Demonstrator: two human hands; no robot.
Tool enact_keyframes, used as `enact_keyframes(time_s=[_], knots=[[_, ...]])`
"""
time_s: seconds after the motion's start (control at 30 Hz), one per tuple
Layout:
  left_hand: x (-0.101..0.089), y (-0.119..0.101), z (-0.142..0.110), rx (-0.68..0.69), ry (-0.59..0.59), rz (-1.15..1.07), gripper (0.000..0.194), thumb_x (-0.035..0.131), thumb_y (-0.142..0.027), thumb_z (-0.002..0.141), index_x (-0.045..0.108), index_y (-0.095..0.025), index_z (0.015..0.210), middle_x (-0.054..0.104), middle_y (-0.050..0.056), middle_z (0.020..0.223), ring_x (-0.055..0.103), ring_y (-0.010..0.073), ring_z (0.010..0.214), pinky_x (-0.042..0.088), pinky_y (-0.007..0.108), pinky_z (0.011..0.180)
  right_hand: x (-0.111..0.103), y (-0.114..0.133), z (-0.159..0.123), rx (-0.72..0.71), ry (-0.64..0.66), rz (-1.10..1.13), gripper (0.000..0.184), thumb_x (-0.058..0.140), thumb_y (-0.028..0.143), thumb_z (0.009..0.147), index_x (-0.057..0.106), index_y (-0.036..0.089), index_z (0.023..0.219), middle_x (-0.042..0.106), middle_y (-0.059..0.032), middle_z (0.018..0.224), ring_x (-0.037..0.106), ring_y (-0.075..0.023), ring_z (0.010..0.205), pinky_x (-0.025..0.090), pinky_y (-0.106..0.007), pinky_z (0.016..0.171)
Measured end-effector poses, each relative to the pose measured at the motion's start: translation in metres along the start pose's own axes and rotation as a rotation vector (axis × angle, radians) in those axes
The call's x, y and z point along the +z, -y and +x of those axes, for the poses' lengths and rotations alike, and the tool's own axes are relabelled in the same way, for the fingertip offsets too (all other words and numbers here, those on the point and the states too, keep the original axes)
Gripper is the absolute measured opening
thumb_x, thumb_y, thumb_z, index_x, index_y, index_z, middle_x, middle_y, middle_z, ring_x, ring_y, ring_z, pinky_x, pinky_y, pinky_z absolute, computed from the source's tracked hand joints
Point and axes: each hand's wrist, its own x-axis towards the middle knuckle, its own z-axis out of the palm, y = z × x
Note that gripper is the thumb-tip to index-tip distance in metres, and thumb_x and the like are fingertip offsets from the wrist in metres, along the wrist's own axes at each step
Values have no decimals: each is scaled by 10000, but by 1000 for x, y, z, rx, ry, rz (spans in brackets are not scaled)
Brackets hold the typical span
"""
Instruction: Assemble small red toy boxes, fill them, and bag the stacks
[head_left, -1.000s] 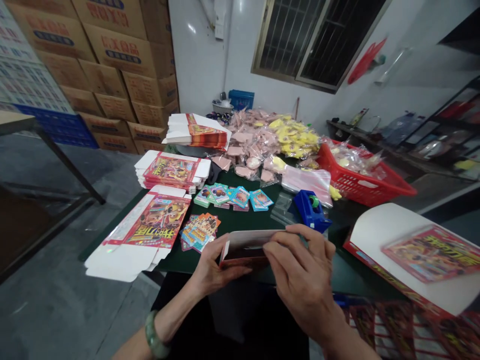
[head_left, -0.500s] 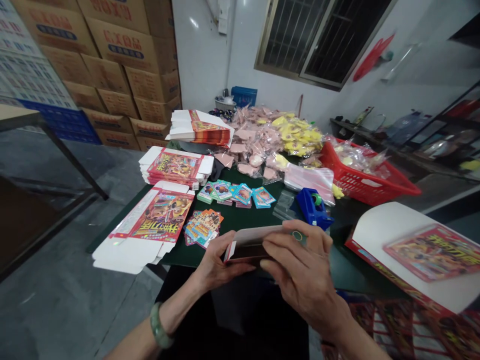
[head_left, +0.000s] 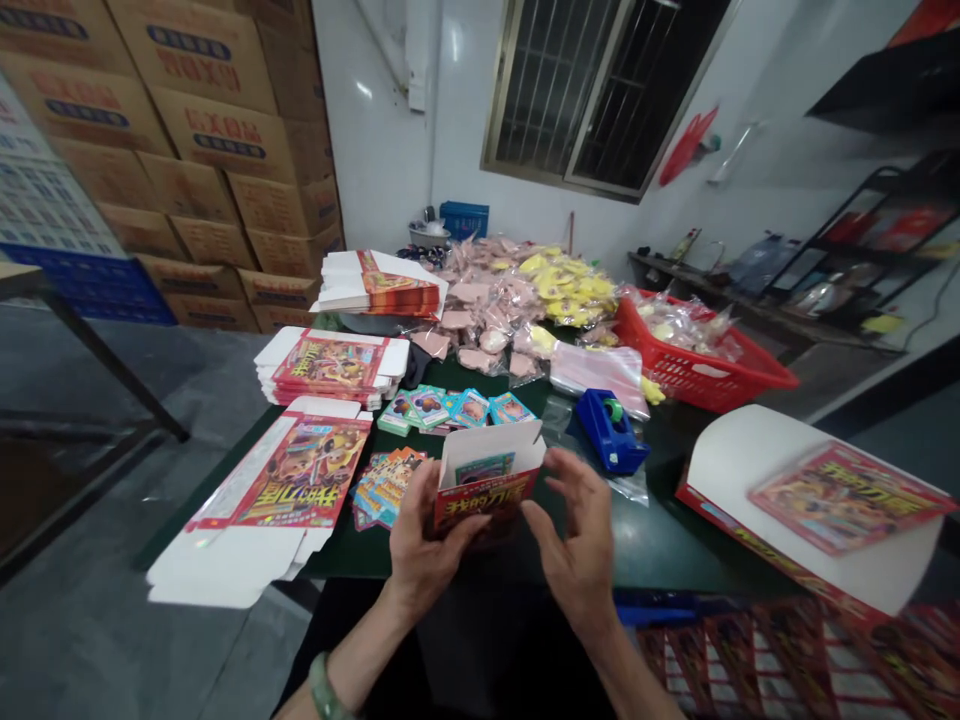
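My left hand (head_left: 421, 548) grips a small red printed carton (head_left: 517, 487) by its left side, thumb across the front. The carton stands upright over the table's near edge, its white top flap raised. Inside the opening shows a teal picture card (head_left: 484, 468). My right hand (head_left: 583, 540) is by the carton's right edge, fingers apart and holding nothing; whether the thumb touches the carton I cannot tell. Just beyond the left hand lie fanned orange and blue cards (head_left: 386, 485), with stacks of green and blue cards (head_left: 427, 408) behind them.
Flat unfolded cartons (head_left: 307, 465) are stacked at left. Bagged pink and yellow pieces (head_left: 495, 310) heap at the back, beside a red basket (head_left: 720, 380). A blue tape dispenser (head_left: 611, 432) stands right of centre. An open display box (head_left: 720, 450) sits at right, above rows of red packs (head_left: 720, 650).
The carton has tipped so its printed front and the card inside show. My right hand has come away from its opening to the right side, fingers spread. The view has tilted upward.
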Motion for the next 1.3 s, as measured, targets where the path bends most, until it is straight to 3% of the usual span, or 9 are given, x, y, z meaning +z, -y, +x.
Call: enact_keyframes(time_s=[0.1, 0.3, 0.4, 0.6, 0.77, 0.93, 1.03, 1.17, 1.3], knots=[[7, 7, 9, 118, 27, 61, 646, 732, -234, 685, 433, -225, 1258, 614, 85, 1102, 621, 229, 983, 533, 342, 829, 9, -18, -1, 164, 51, 152, 513, 601, 238, 805, 378, 207, 1266, 554, -115, 1167, 576, -203, 1022, 508, -364, 835], [4, 5, 34, 59, 267, -86, 422, 625, -224, 771, 493, -210, 1172, 622, 74, 1027, 620, 187, 881, 512, 296, 761, 7, -41, -2, 55, 66, -2, 554, 569, 230, 819, 357, 199, 1330, 511, -118, 1229, 541, -216, 1080, 482, -363, 871], [3, -4, 41, 36, 263, -172, 231, 533, -224, 825, 563, -207, 1054, 620, 76, 1045, 590, 198, 957, 475, 310, 815, -1, -47, -1, 6, 101, 10, 531, 570, 199, 815, 366, 207, 1305, 503, -110, 1178, 543, -201, 1043, 484, -352, 850], [20, -23, 47, -411, 263, -577, 115, 611, -241, 791, 521, -192, 844, 634, 31, 872, 607, 128, 739, 467, 208, 637, -22, -41, 12, -248, 113, 33, 291, 535, 225, 835, 481, 226, 1120, 491, -74, 1082, 504, -200, 1016, 461, -364, 813], [19, -37, 59, -708, 313, -895, 429, 695, -205, 692, 477, -255, 1058, 636, 13, 884, 614, 142, 724, 479, 230, 628, -25, -22, 16, -98, 44, 138, 127, 445, 132, 871, 544, 209, 884, 534, -32, 928, 542, -138, 868, 450, -261, 700], [11, -45, 73, -919, 363, -874, 343, 736, -116, 559, 639, -168, 884, 663, 15, 755, 598, 114, 670, 455, 182, 619, -28, -13, 15, 90, 55, 208, 319, 498, 206, 855, 443, 221, 1169, 542, -32, 938, 573, -129, 792, 483, -248, 679], [11, -44, 72, -900, 347, -844, 207, 738, -116, 563, 675, -166, 754, 653, 9, 716, 581, 103, 643, 445, 180, 606, -34, -12, 15, 52, 162, 182, 262, 490, 171, 859, 506, 225, 1114, 553, -37, 955, 573, -134, 818, 485, -253, 693], [12, -42, 63, -713, 284, -879, 98, 736, -160, 611, 641, -178, 631, 616, 15, 832, 592, 143, 761, 462, 218, 639, -40, -10, 11, -80, 126, 122, 231, 475, 69, 840, 562, 224, 988, 551, -46, 966, 561, -149, 882, 476, -294, 732], [6, -42, 59, -610, 372, -889, 73, 692, -225, 679, 639, -178, 695, 602, 59, 926, 599, 219, 877, 483, 312, 724, -49, -2, 4, -60, 246, 104, 280, 548, 167, 812, 549, 188, 1091, 527, -109, 1102, 537, -219, 1013, 471, -383, 813]])
